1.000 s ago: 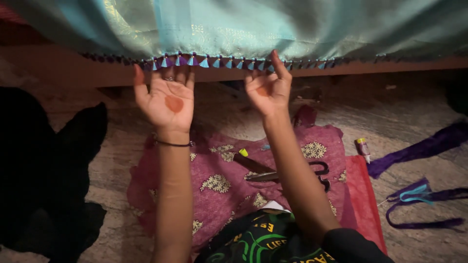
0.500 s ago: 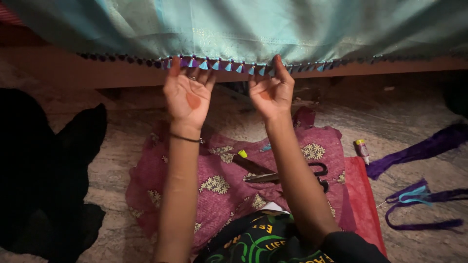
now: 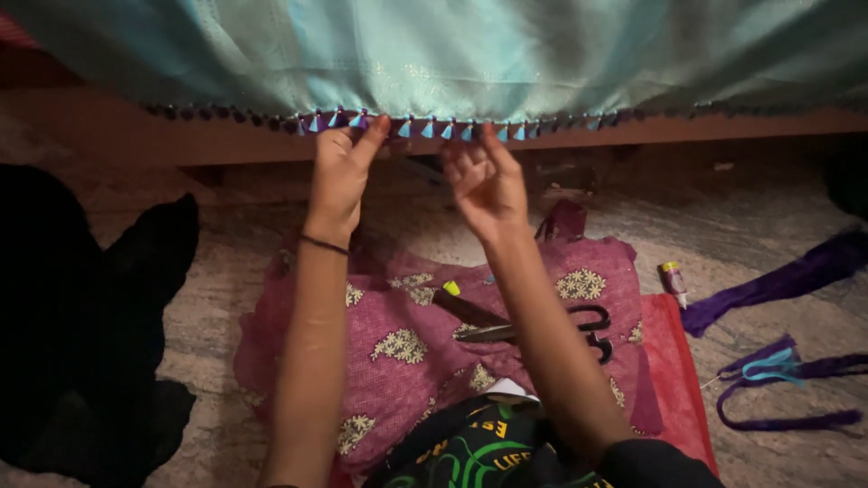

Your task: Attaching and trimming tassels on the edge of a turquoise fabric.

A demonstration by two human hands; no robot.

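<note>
A pale blue cloth (image 3: 434, 45) hangs across the top of the frame; its lower hem carries a row of small purple and blue tassels (image 3: 425, 128). The left hand (image 3: 342, 172), upper centre, reaches up with fingers pinching the hem at a tassel, its grip closed on the cloth edge. The right hand (image 3: 486, 181), just beside it, has its fingers spread and raised to the tassels; whether this grip holds the hem cannot be told. A dark band (image 3: 324, 244) circles the left wrist. Behind the hem runs a wooden rail (image 3: 723, 126). Below the forearms, on the floor (image 3: 759, 226), lies a pink patterned cloth (image 3: 398, 343) bearing scissors (image 3: 579, 325) and a dark stick with a yellow tip (image 3: 461, 303). At right lie a small tube (image 3: 673, 282) and purple thread (image 3: 778, 370). A black cloth (image 3: 81, 316) fills the left.
</note>
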